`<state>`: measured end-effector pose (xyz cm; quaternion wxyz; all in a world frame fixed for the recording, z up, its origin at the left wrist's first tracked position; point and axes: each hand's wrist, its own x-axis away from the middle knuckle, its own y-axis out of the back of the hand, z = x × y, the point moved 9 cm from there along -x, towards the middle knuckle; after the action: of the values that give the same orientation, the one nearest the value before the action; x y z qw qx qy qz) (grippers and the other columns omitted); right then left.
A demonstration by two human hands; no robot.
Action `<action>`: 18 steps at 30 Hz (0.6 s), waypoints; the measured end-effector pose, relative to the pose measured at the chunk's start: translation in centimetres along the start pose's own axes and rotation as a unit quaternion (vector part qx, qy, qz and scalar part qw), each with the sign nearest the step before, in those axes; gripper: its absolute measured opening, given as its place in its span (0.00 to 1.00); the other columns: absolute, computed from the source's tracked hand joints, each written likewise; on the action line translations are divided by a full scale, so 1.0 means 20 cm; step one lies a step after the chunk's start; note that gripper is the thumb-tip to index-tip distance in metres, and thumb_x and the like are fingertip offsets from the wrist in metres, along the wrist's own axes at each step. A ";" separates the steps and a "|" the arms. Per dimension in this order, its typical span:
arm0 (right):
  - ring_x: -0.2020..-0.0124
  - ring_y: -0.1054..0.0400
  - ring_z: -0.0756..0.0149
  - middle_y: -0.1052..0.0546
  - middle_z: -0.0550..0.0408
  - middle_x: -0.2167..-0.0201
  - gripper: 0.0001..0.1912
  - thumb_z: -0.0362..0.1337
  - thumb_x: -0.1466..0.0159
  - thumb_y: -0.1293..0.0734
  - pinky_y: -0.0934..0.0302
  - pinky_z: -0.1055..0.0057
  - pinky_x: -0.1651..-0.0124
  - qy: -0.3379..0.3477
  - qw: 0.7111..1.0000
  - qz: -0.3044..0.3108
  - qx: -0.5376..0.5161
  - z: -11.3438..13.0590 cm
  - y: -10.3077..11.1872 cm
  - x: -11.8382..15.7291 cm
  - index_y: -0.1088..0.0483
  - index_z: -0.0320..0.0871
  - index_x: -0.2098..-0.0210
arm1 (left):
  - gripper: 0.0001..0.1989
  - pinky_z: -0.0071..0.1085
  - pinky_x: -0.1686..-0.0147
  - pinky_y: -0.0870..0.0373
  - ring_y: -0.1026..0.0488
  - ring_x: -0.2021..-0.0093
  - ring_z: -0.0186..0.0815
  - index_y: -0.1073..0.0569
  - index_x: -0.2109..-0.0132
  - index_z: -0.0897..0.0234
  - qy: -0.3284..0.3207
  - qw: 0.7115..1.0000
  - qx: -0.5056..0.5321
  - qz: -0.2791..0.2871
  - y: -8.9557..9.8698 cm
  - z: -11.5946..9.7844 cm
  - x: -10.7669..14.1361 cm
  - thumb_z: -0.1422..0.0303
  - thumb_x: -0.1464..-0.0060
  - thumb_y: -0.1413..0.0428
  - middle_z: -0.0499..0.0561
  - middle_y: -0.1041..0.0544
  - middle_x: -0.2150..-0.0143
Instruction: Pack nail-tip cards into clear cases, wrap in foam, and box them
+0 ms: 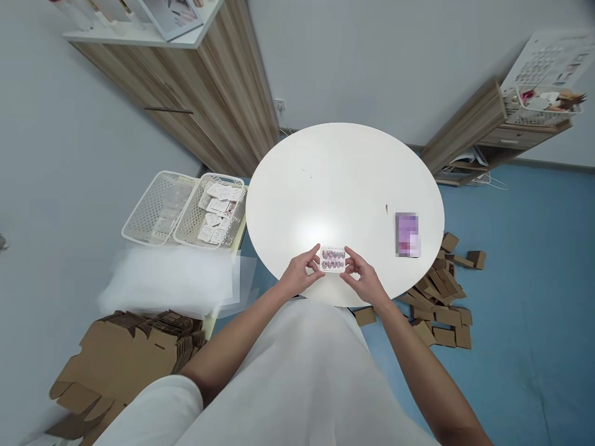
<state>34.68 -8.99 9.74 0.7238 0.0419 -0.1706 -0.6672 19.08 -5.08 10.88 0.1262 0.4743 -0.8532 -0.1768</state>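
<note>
Between my two hands is a small white card of press-on nails (333,259), with two rows of pinkish, decorated nails on its face. My left hand (302,271) pinches the card's left edge between thumb and fingers. At the right edge, my right hand (365,280) grips it the same way. The card is held over the near edge of a round white table (344,179), its printed side facing up toward me. Farther right on the table lies a purple rectangular item (407,235), blurred by pixelation.
Left of the table stand two white baskets, one (134,220) with clear packets and one (186,226) with white cards. Below them are translucent sheets (171,279) and flattened cardboard boxes (125,359). Small brown boxes (446,317) pile on the floor at right. A wooden cabinet (223,93) stands behind.
</note>
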 end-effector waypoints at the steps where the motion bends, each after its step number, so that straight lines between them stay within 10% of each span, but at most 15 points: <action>1: 0.69 0.36 0.71 0.33 0.56 0.65 0.32 0.38 0.45 0.36 0.39 0.61 0.55 -0.002 1.000 -0.003 -0.004 0.00 -0.03 -0.02 0.48 0.51 0.42 | 0.34 0.32 0.60 0.32 0.30 0.68 0.28 0.46 0.40 0.59 0.004 1.000 0.001 -0.009 0.03 0.02 0.00 0.69 0.53 0.43 0.48 0.29 0.63; 18: 0.73 0.41 0.72 0.36 0.58 0.67 0.31 0.36 0.49 0.36 0.37 0.68 0.66 -0.109 0.994 -0.016 -0.002 -0.05 -0.72 -0.59 0.45 0.48 0.46 | 0.27 0.30 0.63 0.32 0.33 0.58 0.34 0.38 0.45 0.61 0.177 0.980 0.020 -0.086 0.57 0.68 -0.02 0.75 0.55 0.48 0.53 0.34 0.55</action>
<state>20.58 0.88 2.45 0.6904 -0.0298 -0.2470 -0.6793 5.32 3.29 3.45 0.2500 0.5718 -0.7769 -0.0829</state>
